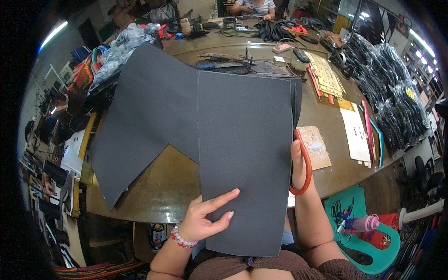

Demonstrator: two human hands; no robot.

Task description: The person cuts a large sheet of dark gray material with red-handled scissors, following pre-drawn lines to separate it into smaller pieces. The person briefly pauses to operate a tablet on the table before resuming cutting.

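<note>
A flat black rectangular sheet (245, 140), perhaps foam or fabric, is held up in front of me. My left hand (205, 218), with a beaded bracelet, grips its lower left edge. The thumb and index finger lie on top, and the other fingers are mostly hidden. At the right edge my right hand (299, 163) holds scissors by their orange-red handle (308, 170). Their dark blades (297, 102) stand along the sheet's upper right edge, partly hidden, so I cannot tell how far apart they are. A larger black piece (144, 102) with an angled notch spreads to the left.
The brown table (168, 186) curves around. Cut card patterns (324, 74), a board (318, 147) and coloured strips (366, 126) lie right. Plastic-wrapped black goods (387, 84) are piled beyond. A green chair (373, 247) with a pink bottle (361, 223) stands lower right. A person (255, 7) sits opposite.
</note>
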